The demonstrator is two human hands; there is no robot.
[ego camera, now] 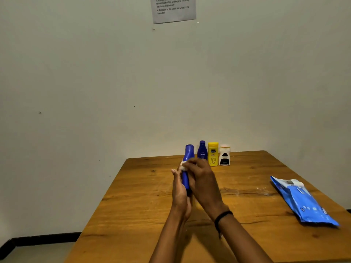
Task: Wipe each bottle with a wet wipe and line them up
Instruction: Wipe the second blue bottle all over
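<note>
My left hand (pixel 179 188) grips a tall blue bottle (pixel 188 158) by its lower part and holds it above the table, tilted slightly, cap end down. My right hand (pixel 201 179) presses a white wet wipe (pixel 182 165) against the bottle's side, fingers curled over the wipe. Behind them, a dark blue bottle (pixel 202 149), a yellow bottle (pixel 213 154) and a white bottle (pixel 224 155) stand upright side by side near the table's far edge.
A blue pack of wet wipes (pixel 303 202) lies on the right side of the wooden table (pixel 133 215). The wall is close behind the bottles, with a printed sheet (pixel 173 9) taped high up. Floor shows at the lower left.
</note>
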